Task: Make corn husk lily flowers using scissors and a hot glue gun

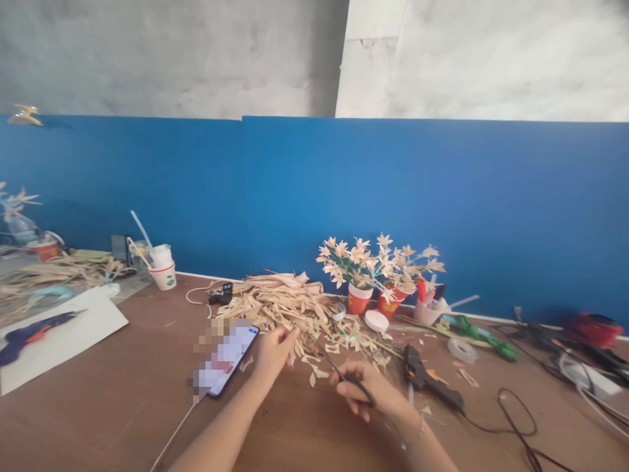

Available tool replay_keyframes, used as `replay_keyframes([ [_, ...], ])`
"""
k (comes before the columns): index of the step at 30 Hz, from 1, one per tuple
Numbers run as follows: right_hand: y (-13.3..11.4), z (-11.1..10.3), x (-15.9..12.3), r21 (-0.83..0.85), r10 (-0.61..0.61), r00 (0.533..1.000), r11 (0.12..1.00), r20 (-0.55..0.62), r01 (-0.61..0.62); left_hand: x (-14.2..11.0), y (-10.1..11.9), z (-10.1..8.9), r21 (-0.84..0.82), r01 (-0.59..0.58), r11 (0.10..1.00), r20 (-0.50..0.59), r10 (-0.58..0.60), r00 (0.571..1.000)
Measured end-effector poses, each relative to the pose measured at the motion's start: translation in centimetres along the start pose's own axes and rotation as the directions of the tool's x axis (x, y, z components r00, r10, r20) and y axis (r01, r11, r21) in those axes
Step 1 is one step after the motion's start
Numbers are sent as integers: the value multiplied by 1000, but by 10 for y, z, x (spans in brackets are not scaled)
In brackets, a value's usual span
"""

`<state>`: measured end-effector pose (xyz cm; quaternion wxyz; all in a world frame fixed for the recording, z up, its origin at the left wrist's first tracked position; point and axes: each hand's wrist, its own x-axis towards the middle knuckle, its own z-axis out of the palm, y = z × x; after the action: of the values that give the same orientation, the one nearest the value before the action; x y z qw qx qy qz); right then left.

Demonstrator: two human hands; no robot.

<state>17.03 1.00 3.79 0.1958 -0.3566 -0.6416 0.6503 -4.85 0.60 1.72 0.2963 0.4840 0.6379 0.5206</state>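
The scissors [362, 387] have dark handles that look like plastic and slim blades of dull metal. The dried husk strips [282, 294] appear papery, fibrous and matt, rough where their edges curl. The artificial flowers [334, 274] have similar dry, matt petals, and their 2 red cups [358, 304] look like smooth paper. The smartphone [238, 351] has a glossy, glass-like screen. The glue gun [427, 377] looks like dark matt plastic, the tape roll [470, 357] shiny, translucent plastic. The tabletop [142, 354] is smooth with a faint sheen; the blue partition [275, 196] is smooth and flat, the wall [196, 59] rough, mottled and concrete-like.
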Motion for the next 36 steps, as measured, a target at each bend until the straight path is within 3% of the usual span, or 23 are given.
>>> replay_keyframes([
  [5, -3, 11, 2, -88, 98, 995, 992, 36, -95, -2, 1, 3, -38, -2, 999, 46, 3, 999],
  [18, -2, 14, 3, -147, 155, 988, 977, -4, -154, -4, 5, 2, 28, -19, 999, 67, 17, 998],
  [25, 1, 16, 5, -221, 157, 987, 962, -39, -162, -2, 2, 1, 161, 44, 986, 84, -58, 995],
  [36, 7, 17, 9, -290, 144, 987, 944, -75, -160, -3, 10, 0, 167, 151, 974, 120, -172, 978],
])
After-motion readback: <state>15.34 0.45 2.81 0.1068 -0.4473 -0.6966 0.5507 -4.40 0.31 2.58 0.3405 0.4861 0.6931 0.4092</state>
